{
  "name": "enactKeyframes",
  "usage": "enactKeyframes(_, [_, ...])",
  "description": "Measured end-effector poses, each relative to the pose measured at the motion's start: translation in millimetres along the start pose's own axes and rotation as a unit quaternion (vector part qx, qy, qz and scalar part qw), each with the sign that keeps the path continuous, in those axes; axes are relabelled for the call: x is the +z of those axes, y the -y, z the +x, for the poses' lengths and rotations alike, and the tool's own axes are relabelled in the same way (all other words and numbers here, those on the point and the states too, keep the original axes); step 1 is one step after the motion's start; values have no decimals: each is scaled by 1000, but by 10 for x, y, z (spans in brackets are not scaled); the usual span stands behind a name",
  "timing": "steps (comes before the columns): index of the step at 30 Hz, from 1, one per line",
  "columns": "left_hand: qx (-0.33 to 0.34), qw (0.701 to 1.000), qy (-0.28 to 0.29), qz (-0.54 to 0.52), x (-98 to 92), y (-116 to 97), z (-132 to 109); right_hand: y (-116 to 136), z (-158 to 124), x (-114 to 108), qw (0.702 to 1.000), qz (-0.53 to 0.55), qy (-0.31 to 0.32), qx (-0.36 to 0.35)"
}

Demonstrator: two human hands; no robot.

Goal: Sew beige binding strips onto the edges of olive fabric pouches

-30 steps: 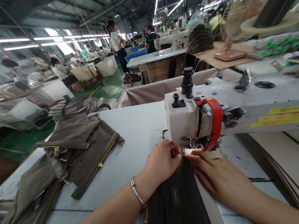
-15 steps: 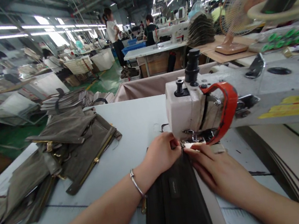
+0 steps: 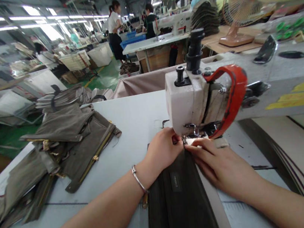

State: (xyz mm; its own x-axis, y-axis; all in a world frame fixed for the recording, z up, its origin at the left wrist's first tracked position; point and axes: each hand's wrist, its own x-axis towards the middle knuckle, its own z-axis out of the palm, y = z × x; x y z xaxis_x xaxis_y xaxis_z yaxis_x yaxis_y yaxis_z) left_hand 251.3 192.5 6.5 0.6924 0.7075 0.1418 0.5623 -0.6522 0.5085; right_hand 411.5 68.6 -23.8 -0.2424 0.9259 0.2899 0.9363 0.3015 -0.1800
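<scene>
A dark fabric piece (image 3: pixel 188 203) with a small label lies lengthwise under the head of a sewing machine (image 3: pixel 185 101). My left hand (image 3: pixel 164 148) pinches its far end close to the presser foot. My right hand (image 3: pixel 217 159) presses on the right edge of the same end, its fingertips beside the needle area. Beneath the dark fabric, a pale strip (image 3: pixel 215 203) shows along the right side. A zipper pull (image 3: pixel 145 200) hangs at the fabric's left edge, by the bracelet on my left wrist. Fingertips and foot hide the exact stitching point.
Olive fabric pieces with brass zippers (image 3: pixel 69 148) are heaped on the left of the table (image 3: pixel 132 113). Large pale panels (image 3: pixel 295 146) lie at the right, under the machine arm. A fan (image 3: pixel 242 10) stands behind. Several people are farther back, one standing (image 3: pixel 115 28).
The view has tilted slightly, so the scene sits a little higher. Both hands stay at the machine on the fabric, almost unmoved. The standing person in the background has turned.
</scene>
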Motion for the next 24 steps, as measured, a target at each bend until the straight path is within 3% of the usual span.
enactKeyframes(3, [33,998,16,57,-95,-91,-158,16,-2,-62,1000,-10,-1,-9])
enactKeyframes(5, [91,989,45,108,-188,-207,-408,49,-37,-119,1000,1,1,-14])
enactKeyframes(9, [267,940,178,112,-344,-438,-1086,156,-202,-206,999,36,16,-27])
enactKeyframes(13, [317,923,192,109,-344,-466,-1503,218,-364,-177,998,55,-1,-22])
enactKeyframes(20, [335,921,162,118,-300,-388,-1584,189,-405,-107,998,62,-10,-20])
enactKeyframes(24, [294,939,162,76,-327,-403,-1443,205,-423,-107,998,52,-18,-22])
